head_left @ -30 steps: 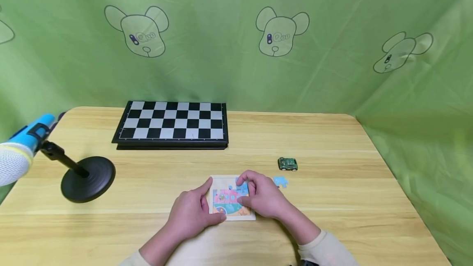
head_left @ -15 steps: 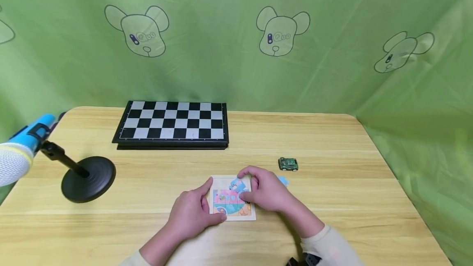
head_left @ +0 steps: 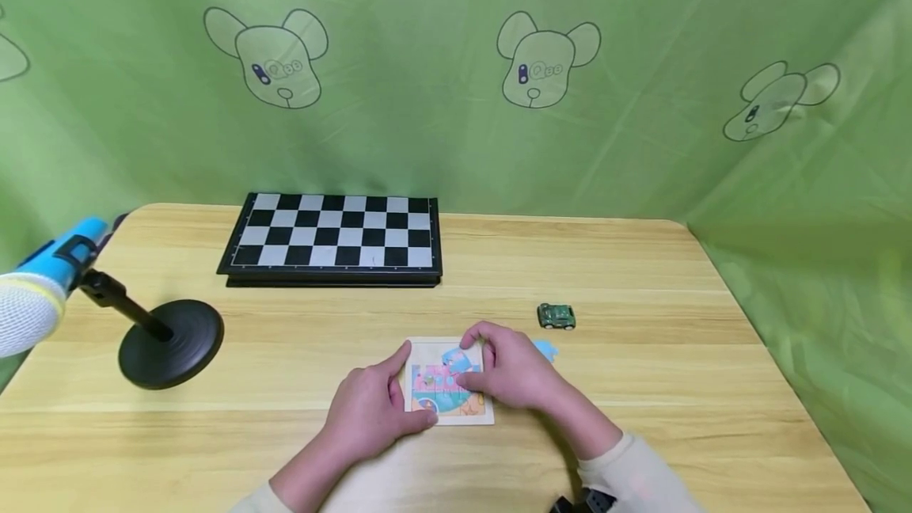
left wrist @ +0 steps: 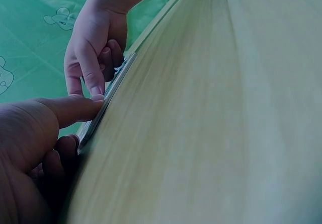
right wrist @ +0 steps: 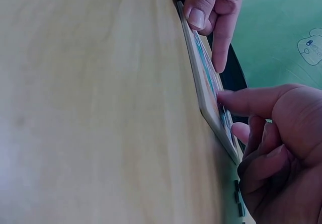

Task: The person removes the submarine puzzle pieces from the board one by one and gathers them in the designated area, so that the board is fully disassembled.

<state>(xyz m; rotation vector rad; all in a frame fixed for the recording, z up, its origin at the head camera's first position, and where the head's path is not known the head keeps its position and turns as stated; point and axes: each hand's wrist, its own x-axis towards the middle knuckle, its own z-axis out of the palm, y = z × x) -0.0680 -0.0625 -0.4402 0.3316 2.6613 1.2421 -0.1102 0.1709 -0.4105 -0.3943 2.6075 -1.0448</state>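
A small jigsaw puzzle in a pale tray (head_left: pixel 463 420) lies on the table, its lower rows filled with pink, teal and orange pieces. My left hand (head_left: pixel 370 410) grips the tray's left side, thumb on the near-left corner, index finger along the far-left edge. Thumb and index finger of my right hand (head_left: pixel 516 370) pinch a blue puzzle piece (head_left: pixel 454 358), turned askew over the tray's upper right part. The tray's bare upper left shows. In the right wrist view, the right thumb and index finger come down at the tray (right wrist: pixel 201 90); the other fingers are curled.
A loose light-blue puzzle piece (head_left: pixel 547 349) lies right of the tray, partly hidden by the right hand. Beyond it sits a green toy car (head_left: pixel 556 316). A folded chessboard (head_left: pixel 335 236) lies at the back. A blue microphone (head_left: pixel 64 264) on a black stand (head_left: pixel 171 344) stands left.
The blue piece, earlier square in the tray's upper right corner, has turned askew and shifted left. My right hand has moved slightly right, covering more of the loose piece. My left hand stays put.
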